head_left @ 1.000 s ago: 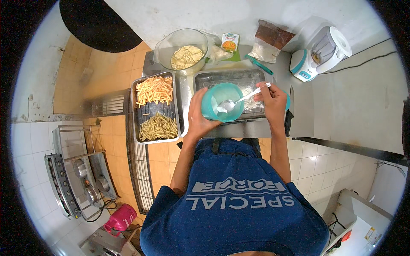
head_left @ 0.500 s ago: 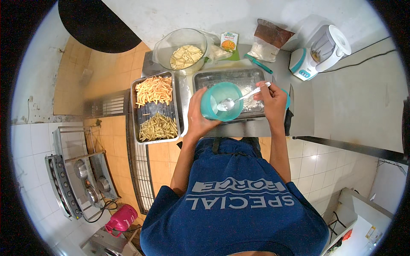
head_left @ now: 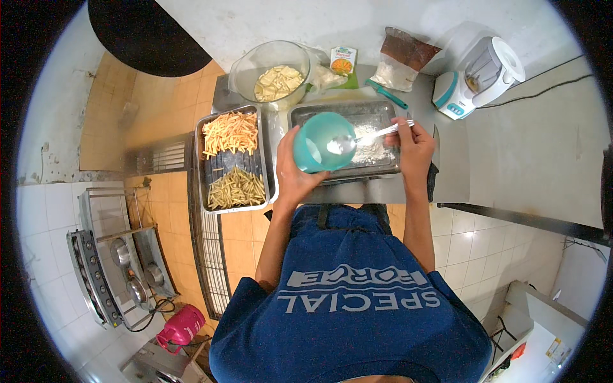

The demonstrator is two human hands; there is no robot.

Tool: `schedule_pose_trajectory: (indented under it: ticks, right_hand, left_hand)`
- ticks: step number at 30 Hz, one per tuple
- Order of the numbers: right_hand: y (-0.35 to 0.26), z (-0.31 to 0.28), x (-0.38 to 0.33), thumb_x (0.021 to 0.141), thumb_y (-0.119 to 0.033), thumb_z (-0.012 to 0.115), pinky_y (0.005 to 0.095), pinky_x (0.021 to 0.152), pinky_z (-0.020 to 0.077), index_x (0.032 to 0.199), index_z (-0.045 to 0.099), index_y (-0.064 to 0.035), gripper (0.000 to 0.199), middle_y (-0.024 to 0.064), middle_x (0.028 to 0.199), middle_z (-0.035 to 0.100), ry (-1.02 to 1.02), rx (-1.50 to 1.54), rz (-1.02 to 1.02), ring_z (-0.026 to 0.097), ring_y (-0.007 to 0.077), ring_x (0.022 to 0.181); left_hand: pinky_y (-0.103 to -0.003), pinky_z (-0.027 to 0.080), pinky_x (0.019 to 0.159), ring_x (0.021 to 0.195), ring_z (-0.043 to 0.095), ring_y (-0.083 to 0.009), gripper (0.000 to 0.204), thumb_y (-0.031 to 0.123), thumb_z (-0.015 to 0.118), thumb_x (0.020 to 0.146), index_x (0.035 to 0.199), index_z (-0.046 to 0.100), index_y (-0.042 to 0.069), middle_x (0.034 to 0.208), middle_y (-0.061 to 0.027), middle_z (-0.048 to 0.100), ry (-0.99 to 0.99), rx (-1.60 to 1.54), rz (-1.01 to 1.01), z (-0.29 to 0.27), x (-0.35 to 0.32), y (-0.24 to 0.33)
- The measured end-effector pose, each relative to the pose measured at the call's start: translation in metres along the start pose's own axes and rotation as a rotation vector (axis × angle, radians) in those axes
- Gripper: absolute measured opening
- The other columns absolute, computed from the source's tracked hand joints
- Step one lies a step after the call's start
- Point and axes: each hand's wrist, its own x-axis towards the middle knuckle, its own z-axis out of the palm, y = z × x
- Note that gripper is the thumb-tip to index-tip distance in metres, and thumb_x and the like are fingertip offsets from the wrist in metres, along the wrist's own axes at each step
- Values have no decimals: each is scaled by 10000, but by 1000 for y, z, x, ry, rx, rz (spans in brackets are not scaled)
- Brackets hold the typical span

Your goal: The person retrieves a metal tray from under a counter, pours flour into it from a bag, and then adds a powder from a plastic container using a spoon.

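My left hand (head_left: 293,172) grips a turquoise plastic bowl (head_left: 313,143) by its left side and underside, with the bowl tipped to the right. In my right hand (head_left: 415,150) is the handle of a metal spoon (head_left: 381,132). The spoon's head carries white powder and sits at the bowl's right side; I cannot tell whether it is inside the rim. Under both lies a grey metal tray (head_left: 387,111) with white powder (head_left: 371,150) spread over its right part. The bowl hides the tray's left part.
At left stands a metal tray (head_left: 261,158) of orange and greenish cut sticks. Behind are a glass bowl (head_left: 239,73) of pale pieces, an orange-and-white packet (head_left: 343,62), a bag of white powder (head_left: 393,73), a turquoise-handled tool (head_left: 387,94) and a blender (head_left: 476,80).
The bowl has tilted to the right and shifted slightly up and left. My right hand has moved a little right with the spoon, whose head now shows white powder near the rim.
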Motion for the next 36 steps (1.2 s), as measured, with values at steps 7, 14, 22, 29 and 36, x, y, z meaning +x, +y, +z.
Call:
schedule_pose_trajectory:
  ticks: [7,14,22,29,36]
  right_hand:
    - [-1,-17,8,1010,-192,585,246,623,522,1004,711,34,259,52,777,688,183,115,-92,655,106,644]
    - [24,-19,16,1009,-187,586,274,651,575,1024,694,57,267,78,801,684,176,72,-72,666,130,678]
    - [44,-10,21,994,-191,595,257,618,532,986,722,37,262,69,731,698,186,39,-53,658,107,636]
    - [52,-21,25,1004,-168,581,274,622,572,1029,693,67,262,85,788,687,224,-25,-45,670,129,672]
    - [55,-47,30,995,-160,575,278,629,540,1010,711,50,251,89,739,701,328,-59,-59,675,142,654]
  left_hand:
    - [-467,401,1076,1276,477,-405,1052,155,934,534,1423,395,-8,1354,-234,489,145,119,-92,-11,-3,-9]
    - [-467,393,1081,1291,468,-383,1077,178,948,563,1450,365,-7,1385,-225,456,300,5,-171,-14,-3,-14]
    - [-470,394,1082,1293,468,-383,1080,160,951,562,1455,364,5,1390,-224,452,312,-6,-159,-14,-6,-13]
    - [-468,400,1072,1283,474,-381,1077,144,953,556,1450,367,10,1377,-218,459,308,2,-158,-14,-5,-14]
    - [-464,398,1074,1285,469,-381,1079,147,952,554,1449,364,12,1375,-212,458,290,25,-175,-14,-5,-12]
